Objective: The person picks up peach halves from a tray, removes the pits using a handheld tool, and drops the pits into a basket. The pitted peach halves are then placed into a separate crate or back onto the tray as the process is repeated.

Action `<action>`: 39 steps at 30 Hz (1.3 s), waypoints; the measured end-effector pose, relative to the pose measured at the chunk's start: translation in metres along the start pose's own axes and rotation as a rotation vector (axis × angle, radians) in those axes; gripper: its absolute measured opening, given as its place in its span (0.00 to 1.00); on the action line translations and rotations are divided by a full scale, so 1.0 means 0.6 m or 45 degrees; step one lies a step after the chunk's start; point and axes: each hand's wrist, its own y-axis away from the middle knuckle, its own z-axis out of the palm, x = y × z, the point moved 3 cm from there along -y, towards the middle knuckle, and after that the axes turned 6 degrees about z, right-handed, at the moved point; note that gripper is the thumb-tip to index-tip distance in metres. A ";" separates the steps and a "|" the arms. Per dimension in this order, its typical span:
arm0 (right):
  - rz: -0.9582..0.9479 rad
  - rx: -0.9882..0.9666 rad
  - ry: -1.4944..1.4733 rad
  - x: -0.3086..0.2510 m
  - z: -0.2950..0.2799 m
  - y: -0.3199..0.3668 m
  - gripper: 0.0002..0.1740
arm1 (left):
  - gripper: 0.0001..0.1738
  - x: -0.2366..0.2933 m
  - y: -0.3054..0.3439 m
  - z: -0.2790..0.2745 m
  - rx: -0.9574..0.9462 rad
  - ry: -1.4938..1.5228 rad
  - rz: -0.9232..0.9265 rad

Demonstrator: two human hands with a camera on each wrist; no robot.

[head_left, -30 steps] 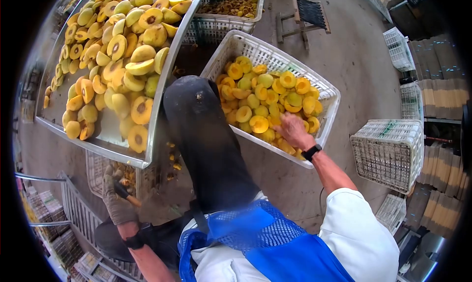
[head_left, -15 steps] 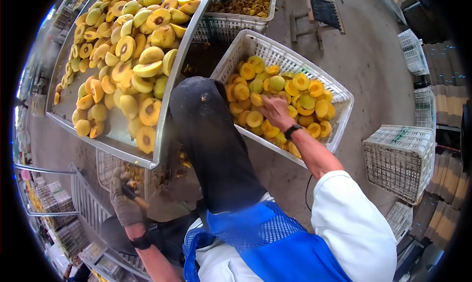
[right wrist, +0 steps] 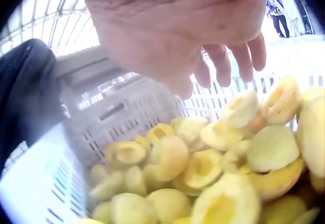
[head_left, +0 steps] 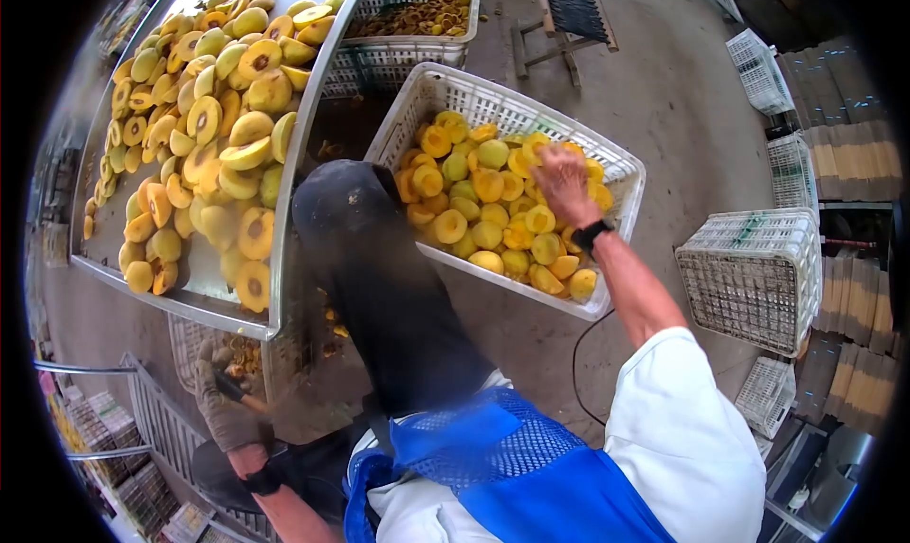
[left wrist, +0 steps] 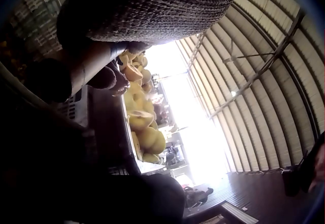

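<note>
My bare right hand [head_left: 566, 185] is over the far right part of a white crate [head_left: 621, 164] of pitted yellow fruit halves [head_left: 488, 185]. In the right wrist view the hand [right wrist: 177, 28] hangs above the halves [right wrist: 218, 198], fingers [right wrist: 219, 64] loosely bent and holding nothing. My gloved left hand [head_left: 226, 406] grips a tool with a wooden handle [head_left: 254, 404], low beside the metal tray [head_left: 284, 197]. In the left wrist view the glove [left wrist: 157, 13] covers much of the grip, and the handle [left wrist: 94, 64] sticks out.
Halved fruit with dark centres [head_left: 204, 119] is heaped on the tray. A crate of scraps [head_left: 417, 17] stands behind, another crate [head_left: 190, 330] under the tray. A stool [head_left: 573, 12] and stacked crates [head_left: 749, 282] are on the right. My knee [head_left: 346, 202] lies between tray and crate.
My right hand first moved left among the fruit halves, then went back right and farther up over the crate. The left hand keeps its grip on the tool. The head view has shifted.
</note>
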 end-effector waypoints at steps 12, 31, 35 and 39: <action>0.078 -0.237 0.422 0.030 0.084 0.042 0.36 | 0.29 -0.006 0.025 0.011 0.092 0.033 -0.045; 0.244 -0.313 -0.007 -0.100 0.197 -0.002 0.21 | 0.29 -0.026 0.022 -0.038 0.023 0.108 -0.029; 0.132 0.138 -0.215 -0.090 0.098 0.027 0.19 | 0.28 -0.022 0.014 -0.022 0.055 0.139 -0.042; 0.147 0.304 -0.132 -0.019 -0.047 0.041 0.18 | 0.30 -0.003 0.011 -0.001 -0.035 0.095 -0.038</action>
